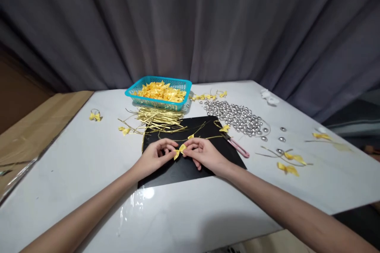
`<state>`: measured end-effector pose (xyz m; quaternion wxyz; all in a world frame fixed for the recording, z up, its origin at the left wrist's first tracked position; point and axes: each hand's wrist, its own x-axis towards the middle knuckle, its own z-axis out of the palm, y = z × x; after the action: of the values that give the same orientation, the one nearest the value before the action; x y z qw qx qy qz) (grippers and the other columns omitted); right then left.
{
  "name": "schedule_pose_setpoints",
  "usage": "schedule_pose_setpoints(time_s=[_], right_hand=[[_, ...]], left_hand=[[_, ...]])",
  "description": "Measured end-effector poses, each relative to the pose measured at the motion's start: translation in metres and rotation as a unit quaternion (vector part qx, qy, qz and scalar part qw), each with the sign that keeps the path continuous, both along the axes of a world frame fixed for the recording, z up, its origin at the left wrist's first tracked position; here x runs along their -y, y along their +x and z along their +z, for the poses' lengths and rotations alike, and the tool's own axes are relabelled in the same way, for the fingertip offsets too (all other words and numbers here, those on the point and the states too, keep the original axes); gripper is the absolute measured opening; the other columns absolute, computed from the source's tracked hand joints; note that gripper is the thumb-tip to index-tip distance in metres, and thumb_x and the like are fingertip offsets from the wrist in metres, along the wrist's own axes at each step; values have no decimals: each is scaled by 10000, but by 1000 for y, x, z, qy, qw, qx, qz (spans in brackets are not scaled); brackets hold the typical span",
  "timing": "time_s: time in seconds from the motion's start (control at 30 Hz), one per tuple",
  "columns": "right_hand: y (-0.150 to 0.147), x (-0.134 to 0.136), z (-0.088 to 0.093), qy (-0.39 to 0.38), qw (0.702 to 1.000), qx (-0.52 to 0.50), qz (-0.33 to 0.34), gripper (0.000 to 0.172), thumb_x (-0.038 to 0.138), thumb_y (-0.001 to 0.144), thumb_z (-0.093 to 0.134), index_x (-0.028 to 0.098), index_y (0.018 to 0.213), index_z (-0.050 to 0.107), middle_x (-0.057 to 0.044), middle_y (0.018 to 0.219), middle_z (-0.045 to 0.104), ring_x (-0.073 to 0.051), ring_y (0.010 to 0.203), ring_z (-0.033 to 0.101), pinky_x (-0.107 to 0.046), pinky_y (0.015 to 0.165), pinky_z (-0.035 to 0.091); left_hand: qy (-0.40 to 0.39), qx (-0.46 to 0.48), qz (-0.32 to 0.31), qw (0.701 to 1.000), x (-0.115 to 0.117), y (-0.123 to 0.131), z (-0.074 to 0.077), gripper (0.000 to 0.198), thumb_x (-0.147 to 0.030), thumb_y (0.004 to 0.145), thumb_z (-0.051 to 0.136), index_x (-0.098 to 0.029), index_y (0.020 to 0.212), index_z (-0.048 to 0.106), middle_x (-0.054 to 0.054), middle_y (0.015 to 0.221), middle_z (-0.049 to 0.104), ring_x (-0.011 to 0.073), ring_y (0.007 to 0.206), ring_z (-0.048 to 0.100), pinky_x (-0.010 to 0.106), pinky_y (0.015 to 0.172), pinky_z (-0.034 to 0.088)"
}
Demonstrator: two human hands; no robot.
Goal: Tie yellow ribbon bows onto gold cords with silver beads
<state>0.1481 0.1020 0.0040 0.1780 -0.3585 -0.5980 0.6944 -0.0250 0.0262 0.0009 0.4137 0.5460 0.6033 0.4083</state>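
Observation:
My left hand (158,156) and my right hand (205,155) meet over a black mat (181,176). Between their fingertips is a small yellow ribbon bow (179,150), pinched at both sides. Just behind it, another yellow bow (190,136) lies on the mat beside thin gold wire ties (198,128). To the right of my right hand, pink-handled scissors or snips (239,148) rest across the mat's edge, close to a further yellow bow (225,128) with a gold tie.
A blue basket (128,92) full of yellow bows stands at the back, behind a bundle of gold ties (160,118). Silver beads (234,116) are heaped right of it. Loose bows (287,168) lie at right; one looped bow (95,116) sits at left. A grey curtain (190,23) hangs behind.

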Motion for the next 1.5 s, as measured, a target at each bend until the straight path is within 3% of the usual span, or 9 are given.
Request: schedule_pose_setpoints(time_s=[0.27,0.47,0.6,0.8,1.0,1.27,1.5], right_hand=[[-4,7,6,32,999,42,-2,352,387,644,735,154,794,517,81,585,531,-19,312,360,-161,285,312],[-11,11,7,40,998,38,43,217,242,634,752,118,646,575,49,545,529,-38,484,465,-157,469,355],[-8,9,6,41,997,35,57,171,172,657,712,120,618,554,58,532,488,-39,500,427,-171,505,326],[-7,11,2,54,996,28,58,327,380,658,735,117,725,554,54,612,467,-45,524,393,-193,495,269],[-6,8,0,41,996,0,74,506,591,590,710,137,686,510,63,593,411,-49,536,339,-209,502,232],[-9,11,-2,72,994,22,78,503,600,598,695,156,631,461,80,546,308,-47,512,241,-233,468,146],[-6,9,6,73,992,24,104,493,592,602,681,164,648,441,69,574,372,-50,528,297,-211,477,210]], left_hand=[[23,29,5,999,-1,-3,-6,289,-329,712,694,-148,920,610,29,760,669,93,577,502,218,527,371],[1,99,-17,995,-1,-4,-7,223,-307,714,702,-151,852,622,31,740,681,125,665,586,253,620,426],[-8,112,-19,993,-1,-5,-6,205,-313,720,703,-159,838,636,23,735,673,119,648,578,246,605,417],[-6,76,0,997,-2,-4,-2,309,-328,597,790,-149,773,610,-9,667,625,74,526,443,212,505,330],[-46,106,-17,993,-4,-5,-2,301,-348,610,766,-139,766,616,-6,661,625,89,570,484,223,550,337],[-36,49,-33,998,-4,-7,-6,285,-305,604,771,-142,760,598,-30,651,581,68,542,377,210,515,277],[-37,43,-50,997,-3,-7,-5,239,-334,657,719,-144,758,616,-27,632,574,69,515,347,217,504,256]])
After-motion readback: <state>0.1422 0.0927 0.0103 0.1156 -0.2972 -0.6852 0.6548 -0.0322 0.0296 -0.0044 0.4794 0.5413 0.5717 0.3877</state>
